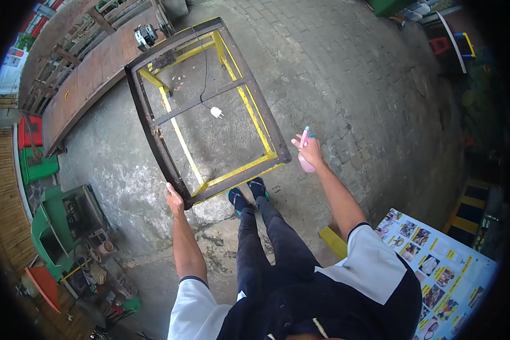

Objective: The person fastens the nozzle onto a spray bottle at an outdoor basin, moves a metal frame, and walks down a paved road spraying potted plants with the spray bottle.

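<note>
Gripping the table frame (268, 122), presumably to steady it, the left hand (175, 200) sits apart from the right hand (312, 152), which clasps a spray bottle (306, 164).

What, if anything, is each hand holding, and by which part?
Right hand: pink spray bottle, by the neck. Left hand: at the frame, near left corner; actual grip unclear.

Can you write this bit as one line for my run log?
left hand: at near-left corner of dark frame | right hand: holding pink spray bottle | white plug: within frame's outline
</note>
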Motion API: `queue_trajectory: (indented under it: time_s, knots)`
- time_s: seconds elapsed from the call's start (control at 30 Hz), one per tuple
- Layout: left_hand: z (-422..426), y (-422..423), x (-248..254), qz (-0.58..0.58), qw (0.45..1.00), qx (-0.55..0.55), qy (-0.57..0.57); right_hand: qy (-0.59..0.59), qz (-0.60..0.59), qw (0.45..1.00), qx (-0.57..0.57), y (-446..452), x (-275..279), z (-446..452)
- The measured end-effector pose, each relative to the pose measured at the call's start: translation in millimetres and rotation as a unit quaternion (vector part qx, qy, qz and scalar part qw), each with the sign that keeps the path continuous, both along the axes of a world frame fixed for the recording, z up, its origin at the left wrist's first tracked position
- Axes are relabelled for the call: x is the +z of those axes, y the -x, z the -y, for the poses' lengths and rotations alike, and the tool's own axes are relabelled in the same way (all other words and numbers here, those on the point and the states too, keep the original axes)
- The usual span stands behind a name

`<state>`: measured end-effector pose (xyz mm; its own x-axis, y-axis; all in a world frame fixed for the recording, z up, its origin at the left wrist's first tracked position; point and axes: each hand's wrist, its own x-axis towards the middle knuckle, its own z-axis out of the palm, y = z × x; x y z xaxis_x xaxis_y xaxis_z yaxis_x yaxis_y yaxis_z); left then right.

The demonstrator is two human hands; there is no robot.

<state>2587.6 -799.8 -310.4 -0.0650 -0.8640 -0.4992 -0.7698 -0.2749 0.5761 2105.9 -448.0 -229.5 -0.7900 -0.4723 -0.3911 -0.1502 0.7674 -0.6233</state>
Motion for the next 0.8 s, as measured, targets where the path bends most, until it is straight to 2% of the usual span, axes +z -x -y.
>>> queue_trajectory:
  time_s: [0.07,0.17,0.23,0.27,0.37,0.4,0.47,0.5,0.57,0.6,0.63,0.67,0.7,0.77,0.8]
  knots:
    - [0.0,-2.6,-8.6,0.015,1.0,0.016,0.005,0.014,-0.045,0.997,0.067,17.4,-15.8,-7.0]
    - [1.3,-3.3,-18.0,0.013,0.998,0.042,-0.049,-0.014,0.027,0.987,0.156,41.7,-40.0,-14.9]
    - [3.0,-13.9,-22.4,0.003,0.996,0.041,-0.073,-0.031,0.075,0.983,0.166,44.9,-40.3,-5.5]
    - [2.0,-15.7,-24.3,0.026,0.994,0.065,-0.086,-0.039,0.099,0.98,0.169,43.7,-41.7,1.4]
    - [-3.6,-10.7,-20.2,-0.082,0.993,0.068,-0.055,0.004,0.093,0.982,0.163,32.1,-57.7,25.1]
    - [-4.6,-5.4,-19.7,-0.098,0.991,0.072,-0.058,-0.095,0.127,0.971,0.179,36.4,-61.6,34.9]
    - [-3.0,-2.9,-18.3,-0.127,0.986,0.082,-0.064,-0.026,0.087,0.982,0.168,33.7,-86.0,33.8]
    - [-3.7,-0.8,-16.8,-0.098,0.991,0.075,-0.061,0.008,0.067,0.984,0.163,32.0,-98.4,32.0]
    - [-4.6,4.4,-6.1,-0.038,0.996,0.067,-0.055,-0.011,0.091,0.987,0.133,29.8,-101.7,31.5]
    - [-5.4,-4.0,-27.7,-0.075,0.994,0.071,-0.019,-0.013,0.109,0.986,0.124,30.5,-104.5,29.4]
    - [-3.0,-3.7,-32.0,-0.025,0.995,0.085,-0.034,-0.014,0.127,0.985,0.12,30.8,-109.5,25.2]
    - [-7.4,16.9,4.9,0.0,0.996,0.083,-0.043,0.008,0.12,0.986,0.113,31.5,-115.0,20.0]
    - [2.7,0.5,-19.3,0.03,0.994,0.066,-0.083,0.032,0.116,0.987,0.107,29.0,-122.3,17.3]
    - [7.7,-15.6,-50.8,0.006,0.999,0.034,-0.009,0.05,0.157,0.981,0.1,22.4,-105.3,27.7]
    - [9.4,-17.0,-45.0,-0.011,0.999,0.026,0.019,0.029,0.149,0.983,0.102,16.6,-112.7,26.3]
